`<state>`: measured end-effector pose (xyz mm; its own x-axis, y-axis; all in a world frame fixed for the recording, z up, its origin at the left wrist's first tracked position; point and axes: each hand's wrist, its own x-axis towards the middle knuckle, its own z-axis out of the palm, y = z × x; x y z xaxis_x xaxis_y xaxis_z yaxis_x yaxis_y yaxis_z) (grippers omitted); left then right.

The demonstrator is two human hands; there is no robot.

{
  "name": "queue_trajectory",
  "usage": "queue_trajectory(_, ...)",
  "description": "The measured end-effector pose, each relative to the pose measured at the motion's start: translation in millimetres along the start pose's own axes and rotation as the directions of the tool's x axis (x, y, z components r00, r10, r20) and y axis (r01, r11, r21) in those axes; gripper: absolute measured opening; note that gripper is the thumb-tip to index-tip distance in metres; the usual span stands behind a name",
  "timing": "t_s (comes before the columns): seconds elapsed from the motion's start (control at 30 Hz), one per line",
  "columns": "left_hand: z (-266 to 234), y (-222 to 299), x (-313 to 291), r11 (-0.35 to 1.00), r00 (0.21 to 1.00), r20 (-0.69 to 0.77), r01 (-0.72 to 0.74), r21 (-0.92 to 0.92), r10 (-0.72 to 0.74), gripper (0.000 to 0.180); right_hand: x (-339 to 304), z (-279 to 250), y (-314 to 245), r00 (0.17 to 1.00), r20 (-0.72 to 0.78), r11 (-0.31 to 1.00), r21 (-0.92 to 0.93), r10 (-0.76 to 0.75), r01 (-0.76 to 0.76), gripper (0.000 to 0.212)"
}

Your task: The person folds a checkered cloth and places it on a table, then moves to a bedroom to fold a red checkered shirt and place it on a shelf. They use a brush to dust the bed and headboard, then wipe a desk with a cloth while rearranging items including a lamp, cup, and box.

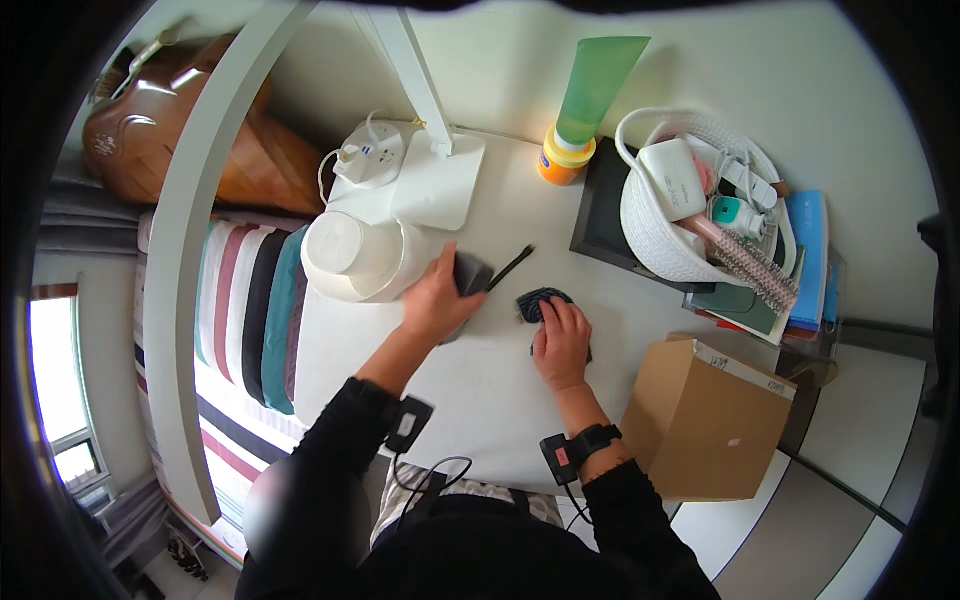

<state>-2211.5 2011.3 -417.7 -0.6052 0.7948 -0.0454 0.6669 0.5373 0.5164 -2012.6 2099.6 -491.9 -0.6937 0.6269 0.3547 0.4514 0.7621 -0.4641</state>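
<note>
At the middle of the white table (450, 400), my left hand (437, 303) is closed round a dark grey, box-like thing (472, 274). Its lower part is hidden behind the fingers. A short, thin black stick-like thing (512, 267) lies just to its right, its near end close to the grey thing. Further right, the bent fingers of my right hand (563, 345) press on a dark bundle (541, 302) that looks like a coiled cable. Part of the bundle is hidden under the palm.
Left of my left hand stands a white rounded container (375, 280), near a lamp base (440, 185) and a round power strip (375, 155). Back right are a green tube on an orange jar (562, 165) and a filled white basket (655, 240). A cardboard box (700, 430) stands near right.
</note>
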Motion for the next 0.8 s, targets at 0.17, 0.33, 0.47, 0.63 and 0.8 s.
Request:
queue_trajectory(0.17,26.3,52.8,102.9,0.977,0.977,-0.041,0.211,-0.026,-0.211,0.086,3.6,0.0,4.2,1.0,0.021,0.999,0.049,-0.004,0.003,0.036)
queue_trajectory(0.33,46.8,77.5,169.7,0.948,0.967,-0.078,0.253,0.193,-0.242,0.08,0.0,3.5,18.3,1.0,0.008,0.999,0.034,-0.002,0.001,0.038)
queue_trajectory(0.47,61.2,77.5,180.4,0.941,0.97,-0.003,0.235,0.243,-0.241,0.079,-4.7,2.2,26.3,1.0,0.009,1.0,-0.01,0.022,-0.022,0.037)
queue_trajectory(0.63,61.4,60.1,135.1,0.987,0.974,-0.221,-0.019,0.161,0.055,0.079,-37.7,-8.4,8.8,0.995,0.068,0.997,-0.018,0.077,-0.076,0.038)
queue_trajectory(0.8,6.8,16.5,25.8,0.969,0.978,-0.144,-0.175,-0.177,0.15,0.052,-109.7,-17.8,-50.8,0.943,0.227,0.954,0.232,-0.244,0.191,0.033)
